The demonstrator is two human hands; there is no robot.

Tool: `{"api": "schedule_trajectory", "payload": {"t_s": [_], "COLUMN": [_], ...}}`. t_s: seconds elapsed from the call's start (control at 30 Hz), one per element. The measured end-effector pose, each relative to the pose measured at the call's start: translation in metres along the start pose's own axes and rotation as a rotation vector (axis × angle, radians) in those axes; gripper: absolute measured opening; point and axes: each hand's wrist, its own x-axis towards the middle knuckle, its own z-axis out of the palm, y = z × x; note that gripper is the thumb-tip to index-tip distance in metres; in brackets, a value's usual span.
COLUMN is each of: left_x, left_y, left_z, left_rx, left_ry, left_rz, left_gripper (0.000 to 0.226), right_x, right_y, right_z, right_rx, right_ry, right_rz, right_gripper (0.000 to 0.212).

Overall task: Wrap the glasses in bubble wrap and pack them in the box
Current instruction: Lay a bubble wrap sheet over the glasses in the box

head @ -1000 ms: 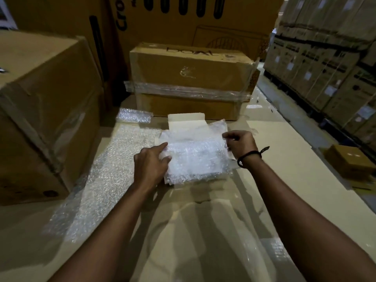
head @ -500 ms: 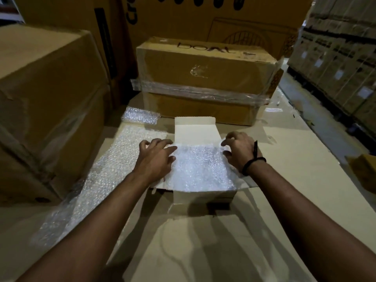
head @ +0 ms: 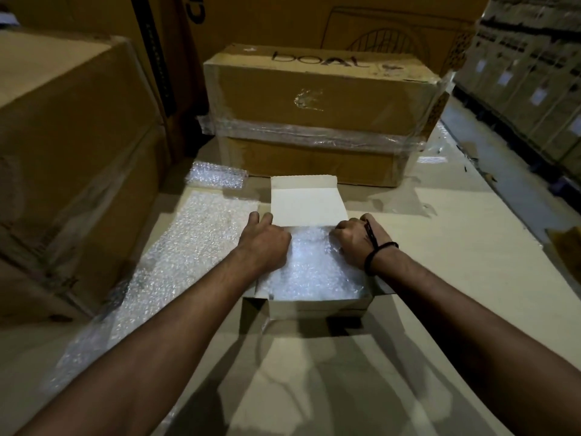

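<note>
Step in hand: seating the wrapped load in the box.

- A large brown cardboard carton (head: 63, 152) stands at far left. A flat sheet of clear bubble wrap (head: 188, 247) lies beside it on the pale worktop (head: 456, 247).
- The left hand (head: 267, 243) rests palm-down on the left rim of the small pale cardboard box (head: 314, 306). Its fingers are extended and hold nothing visible.
- The white bubble-wrapped bundle (head: 314, 269) fills the box. No glass shows through the wrap.
- The upright pale lid flap (head: 308, 199) stands open at the far side.
- The right hand (head: 355, 243) has its fingers curled down into the wrap at the right rim. Whether it pinches the wrap cannot be told.

Next move, as judged: tuck the wrap below the rim, then fold the lid flap down.
</note>
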Motion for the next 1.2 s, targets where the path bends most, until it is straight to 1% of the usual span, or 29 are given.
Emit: {"api": "schedule_trajectory", "payload": {"t_s": [0.1, 0.2, 0.23, 0.27, 0.33, 0.37, 0.4, 0.5, 0.6, 0.73, 0.8, 0.83, 0.9, 0.93, 0.97, 1.07, 1.2], "left_x": [0.003, 0.007, 0.006, 0.004, -0.001, -0.003, -0.003, 0.001, 0.006, 0.012, 0.012, 0.011, 0.009, 0.009, 0.009, 0.011, 0.012], "left_y": [0.006, 0.006, 0.005, 0.002, -0.003, -0.004, -0.003, 0.005, 0.015, 0.022, 0.019, 0.016, 0.010, 0.008, 0.006, 0.005, 0.003], "left_z": [0.002, -0.005, -0.007, -0.009, -0.007, -0.005, -0.004, 0.004, 0.010, 0.005, 0.001, -0.002, -0.003, -0.004, -0.004, 0.004, 0.005], "left_rx": [-0.001, -0.045, -0.072, -0.102, -0.153, -0.172, -0.189, -0.197, -0.182, -0.170, -0.197, -0.209, -0.203, -0.190, -0.174, -0.133, -0.154], "left_ry": [-0.012, -0.057, -0.041, 0.004, 0.165, 0.221, 0.234, 0.144, 0.083, 0.007, 0.022, 0.066, 0.166, 0.169, 0.137, 0.022, -0.060], "left_rz": [-0.020, -0.044, -0.051, -0.061, -0.074, -0.068, -0.055, -0.040, -0.095, -0.118, -0.114, -0.116, -0.127, -0.133, -0.138, -0.116, -0.067], "left_gripper": [0.024, 0.025, 0.028, 0.032, 0.041, 0.045, 0.047, 0.043, 0.038, 0.035, 0.036, 0.036, 0.035, 0.035, 0.036, 0.037, 0.038], "right_x": [0.004, 0.006, 0.006, 0.005, 0.004, 0.004, 0.006, 0.010, 0.013, 0.019, 0.019, 0.017, 0.009, 0.005, 0.001, 0.000, 0.004], "right_y": [-0.003, -0.003, -0.002, 0.000, 0.003, 0.003, 0.002, -0.008, -0.014, -0.011, -0.004, 0.001, 0.013, 0.016, 0.017, 0.013, 0.008], "right_z": [0.003, 0.005, 0.004, 0.001, -0.008, -0.011, -0.013, -0.009, 0.001, 0.001, -0.007, -0.012, -0.022, -0.025, -0.026, -0.017, -0.009], "right_rx": [-0.013, -0.038, -0.049, -0.031, 0.055, 0.101, 0.137, 0.191, 0.171, 0.214, 0.205, 0.169, 0.132, 0.112, 0.090, 0.011, -0.019], "right_ry": [-0.063, -0.121, -0.107, -0.057, 0.096, 0.132, 0.127, -0.009, -0.056, -0.121, -0.073, -0.023, 0.019, -0.010, -0.071, -0.218, -0.324], "right_rz": [-0.011, -0.030, -0.030, -0.022, -0.014, -0.024, -0.042, -0.072, -0.070, -0.051, -0.052, -0.037, 0.039, 0.072, 0.098, 0.040, 0.014], "right_gripper": [0.019, 0.021, 0.022, 0.025, 0.034, 0.036, 0.037, 0.035, 0.025, 0.023, 0.028, 0.032, 0.034, 0.034, 0.033, 0.027, 0.023]}}
